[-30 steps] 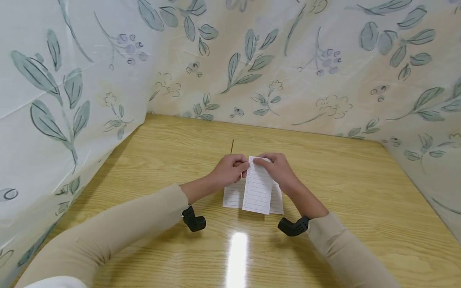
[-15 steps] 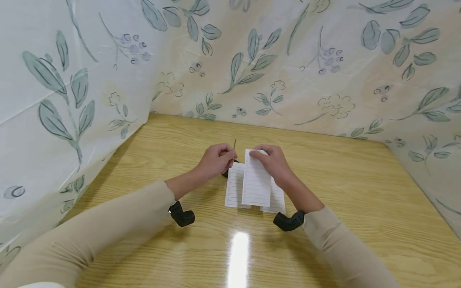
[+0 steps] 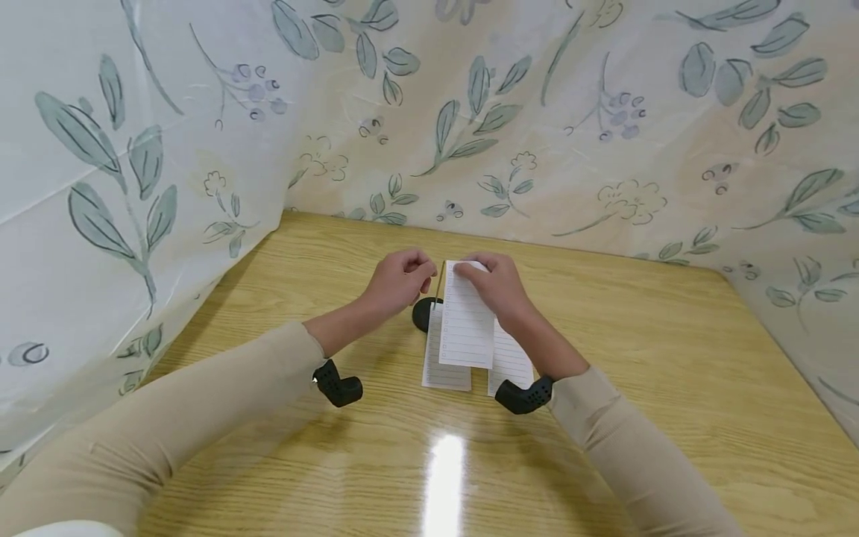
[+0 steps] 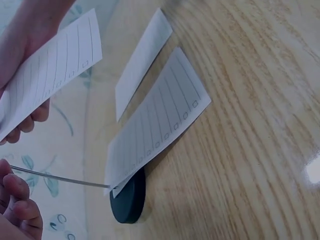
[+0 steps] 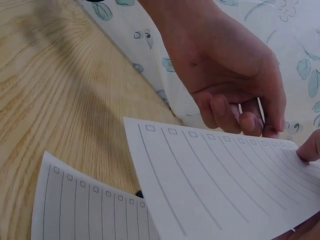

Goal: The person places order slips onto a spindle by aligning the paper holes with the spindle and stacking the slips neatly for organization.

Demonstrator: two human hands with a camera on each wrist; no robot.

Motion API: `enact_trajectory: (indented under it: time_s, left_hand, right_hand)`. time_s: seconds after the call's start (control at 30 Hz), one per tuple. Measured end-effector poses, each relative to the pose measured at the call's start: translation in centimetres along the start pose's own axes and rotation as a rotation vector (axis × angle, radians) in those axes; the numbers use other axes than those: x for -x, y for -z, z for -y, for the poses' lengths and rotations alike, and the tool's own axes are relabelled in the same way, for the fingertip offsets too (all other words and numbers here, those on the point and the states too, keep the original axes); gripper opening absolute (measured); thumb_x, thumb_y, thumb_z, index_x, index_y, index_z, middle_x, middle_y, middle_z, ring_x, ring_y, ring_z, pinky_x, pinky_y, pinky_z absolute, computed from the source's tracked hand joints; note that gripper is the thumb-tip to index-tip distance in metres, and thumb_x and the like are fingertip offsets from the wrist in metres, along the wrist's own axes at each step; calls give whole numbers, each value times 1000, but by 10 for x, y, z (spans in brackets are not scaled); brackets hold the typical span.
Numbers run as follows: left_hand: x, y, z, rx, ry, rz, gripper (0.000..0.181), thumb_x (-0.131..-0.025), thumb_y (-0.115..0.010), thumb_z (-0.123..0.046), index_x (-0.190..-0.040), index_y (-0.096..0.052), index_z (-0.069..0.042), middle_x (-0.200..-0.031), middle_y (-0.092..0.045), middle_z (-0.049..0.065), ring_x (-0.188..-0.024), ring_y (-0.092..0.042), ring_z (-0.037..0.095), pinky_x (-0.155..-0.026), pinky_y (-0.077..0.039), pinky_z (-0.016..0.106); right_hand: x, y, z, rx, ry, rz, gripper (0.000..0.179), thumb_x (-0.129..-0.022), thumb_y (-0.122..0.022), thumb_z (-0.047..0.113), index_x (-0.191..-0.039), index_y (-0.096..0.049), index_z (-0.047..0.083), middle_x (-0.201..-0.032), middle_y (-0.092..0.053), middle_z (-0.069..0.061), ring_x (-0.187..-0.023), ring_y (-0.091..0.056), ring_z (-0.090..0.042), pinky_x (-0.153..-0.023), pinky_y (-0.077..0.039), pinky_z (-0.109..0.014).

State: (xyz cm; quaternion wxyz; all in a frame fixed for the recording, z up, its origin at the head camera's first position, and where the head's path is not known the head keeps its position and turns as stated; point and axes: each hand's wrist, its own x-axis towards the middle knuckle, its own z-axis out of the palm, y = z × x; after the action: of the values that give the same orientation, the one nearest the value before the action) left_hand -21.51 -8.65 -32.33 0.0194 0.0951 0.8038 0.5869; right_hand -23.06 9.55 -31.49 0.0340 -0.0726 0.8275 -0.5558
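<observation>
My right hand (image 3: 499, 291) pinches the top of a white lined checklist slip (image 3: 466, 321), thumb on its printed face. The slip hangs just right of an upright bill spike (image 3: 439, 287) with a round black base (image 4: 131, 202). Close to the spike's tip, on its left, is my left hand (image 3: 397, 277), fingers loosely curled and holding nothing. In the left wrist view the spike's tip overlaps its fingertips. Lower down, the spike passes through the top end of another slip (image 4: 155, 120), resting over the base with a further edge showing beneath.
Another white slip (image 3: 513, 362) lies on the wood-grain table (image 3: 604, 462), partly behind my right wrist. A floral sheet (image 3: 570, 134) hangs along the table's back and sides. Light glares off the table (image 3: 443, 477) near the front.
My left hand has let go of the slip and moved up and left. The right hand has raised the slip and shifted it left, uncovering the spike's base and the slips below.
</observation>
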Motion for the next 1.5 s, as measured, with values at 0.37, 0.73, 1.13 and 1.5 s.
enact_trajectory:
  time_s: [0.37, 0.73, 1.13, 1.5]
  left_hand:
    - [-11, 6, -13, -89, -1, 52, 19, -101, -49, -28, -103, -60, -12, -81, -58, 11, -54, -43, 16, -53, -37, 26]
    - [-16, 3, -17, -99, 19, 59, 18, -102, -47, -22, -99, -59, -8, -84, -58, 15, -57, -45, 16, -54, -39, 25]
    - [-23, 4, -18, -105, 60, 91, 22, -100, -45, -20, -86, -56, -8, -70, -49, 5, -57, -45, 20, -54, -36, 27]
    - [-27, 4, -16, -43, 115, 120, 24, -102, -44, -21, -86, -53, -5, -68, -46, 2, -53, -43, 16, -49, -31, 25]
  right_hand:
    - [-9, -6, 8, -8, 8, -8, 25, -90, -61, 24, -100, -70, 3, -96, -61, -3, -83, -54, -16, -67, -46, -25]
    - [-11, -10, 10, -40, 4, -19, 24, -91, -59, 22, -96, -69, 1, -95, -61, -3, -78, -55, -14, -62, -46, -22]
    - [-15, -14, 6, -65, 11, -24, 20, -89, -58, 21, -85, -67, 3, -95, -60, -1, -84, -52, -16, -71, -44, -26]
    - [-17, -14, 5, -87, -20, -16, 19, -90, -58, 21, -83, -66, 5, -94, -58, -1, -84, -51, -17, -70, -44, -27]
